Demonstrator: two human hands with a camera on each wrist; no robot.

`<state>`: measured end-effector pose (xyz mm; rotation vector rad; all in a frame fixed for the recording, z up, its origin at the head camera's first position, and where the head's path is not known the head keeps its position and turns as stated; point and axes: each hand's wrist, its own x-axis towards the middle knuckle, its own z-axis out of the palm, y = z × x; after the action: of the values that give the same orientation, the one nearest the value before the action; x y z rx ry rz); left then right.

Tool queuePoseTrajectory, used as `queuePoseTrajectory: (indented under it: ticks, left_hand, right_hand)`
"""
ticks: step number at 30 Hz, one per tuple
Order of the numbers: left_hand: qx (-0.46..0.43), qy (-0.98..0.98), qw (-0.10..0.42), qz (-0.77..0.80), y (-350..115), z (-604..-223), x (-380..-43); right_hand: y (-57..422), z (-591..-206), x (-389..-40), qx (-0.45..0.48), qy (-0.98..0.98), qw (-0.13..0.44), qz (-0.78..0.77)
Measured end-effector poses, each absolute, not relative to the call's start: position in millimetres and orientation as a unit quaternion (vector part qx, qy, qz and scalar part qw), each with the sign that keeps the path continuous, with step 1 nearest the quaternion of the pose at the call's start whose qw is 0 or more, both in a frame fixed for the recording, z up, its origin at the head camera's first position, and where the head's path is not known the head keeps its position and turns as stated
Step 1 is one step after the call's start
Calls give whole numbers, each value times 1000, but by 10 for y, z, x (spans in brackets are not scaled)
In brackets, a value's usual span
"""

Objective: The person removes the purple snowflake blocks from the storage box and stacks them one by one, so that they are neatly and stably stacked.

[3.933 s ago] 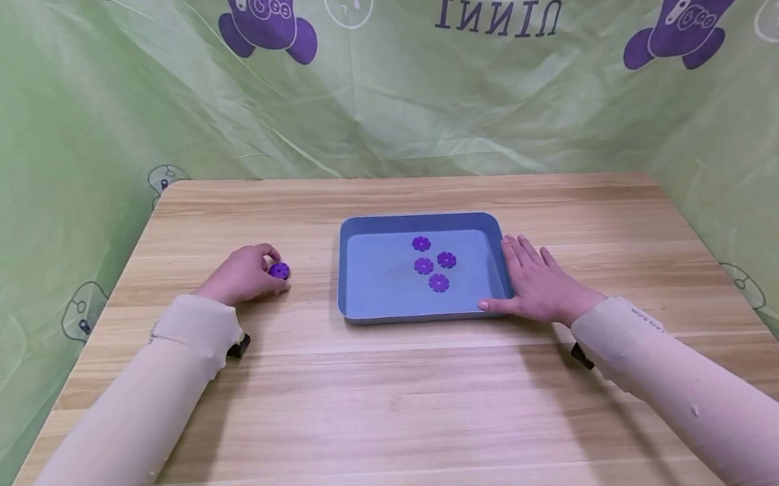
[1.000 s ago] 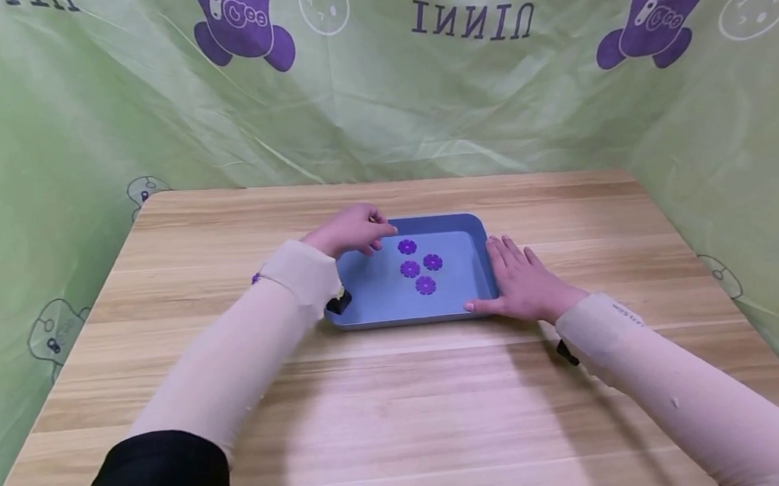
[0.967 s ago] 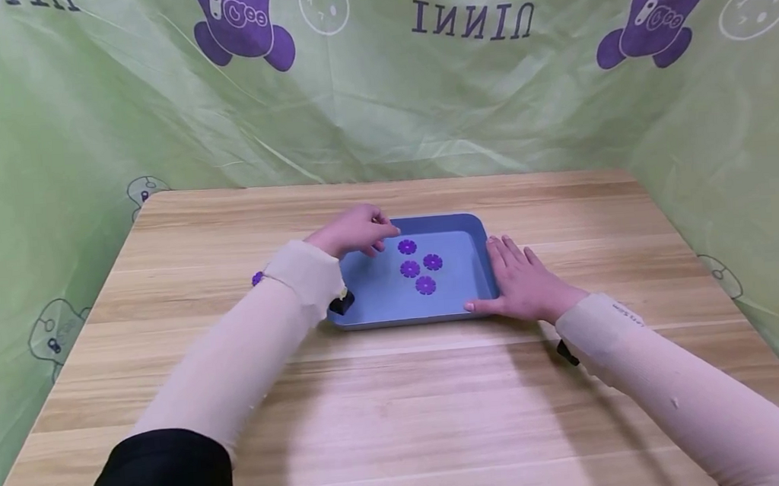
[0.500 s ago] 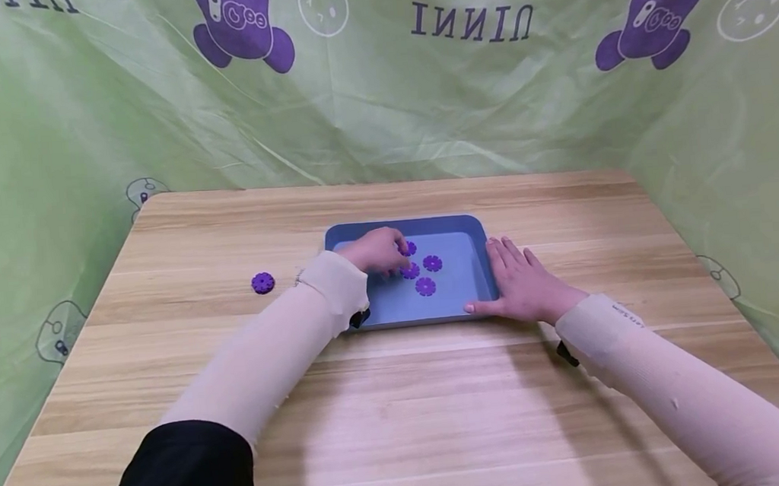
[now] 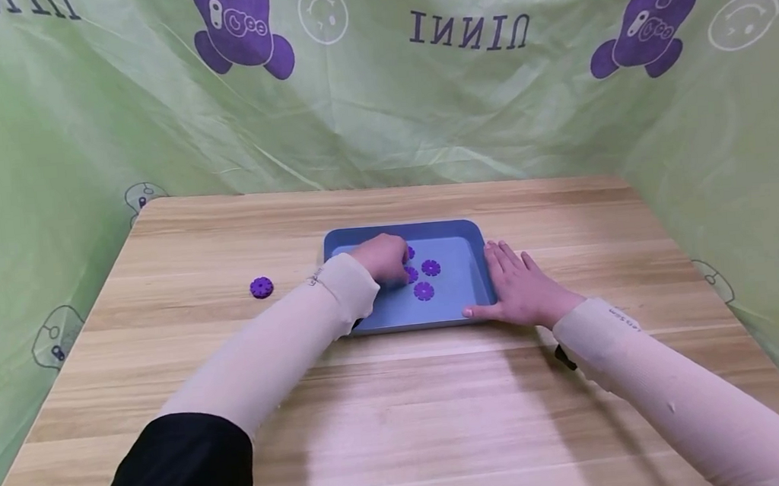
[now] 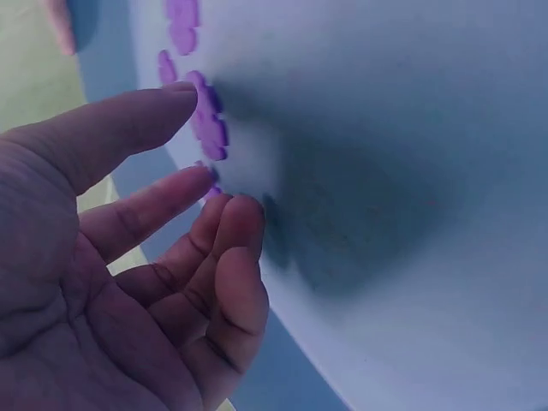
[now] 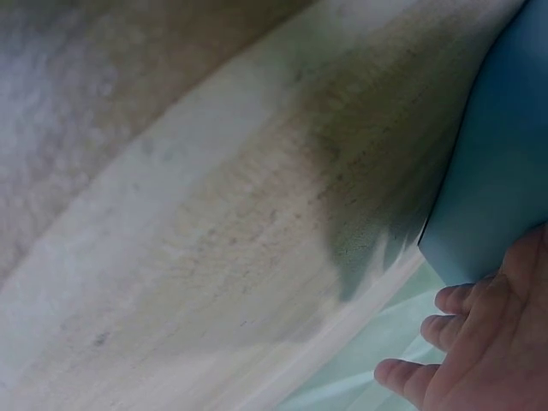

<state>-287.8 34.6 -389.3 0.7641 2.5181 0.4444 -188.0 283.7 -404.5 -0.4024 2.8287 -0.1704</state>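
In the head view my left hand [image 5: 384, 259] is inside the blue tray [image 5: 368, 323], above its left half. In the left wrist view the thumb and index finger stand apart, tips close to purple flower-shaped plastic discs. One such disc [image 6: 208, 120] is partly behind the thumb tip; contact is unclear. The other fingers are loosely curled. Two discs are partly hidden by the hand in the head view; beside them lie an uncovered disc [image 5: 431, 268] and a nearer disc [image 5: 424, 291]. My right hand [image 5: 521, 282], fingers extended, rests against the tray's right side, thumb at the near corner.
Left of the tray, a thicker-looking purple flower-shaped piece [image 5: 262, 287] lies on the wooden table [image 5: 403, 417]. A green printed cloth [image 5: 380, 122] hangs behind the table and along both sides.
My left hand has left the purple piece on the table at left, crossed over the tray's rim and lowered toward the discs. The right hand keeps its place at the tray.
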Motion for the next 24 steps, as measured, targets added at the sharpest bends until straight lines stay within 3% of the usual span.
queuePoseTrajectory:
  ticks: [24]
  left_hand:
    - [299,910,231,169,373,-3957,-2888]
  right_hand:
    - [2859,-4077,-1875,-151,976,136,-74]
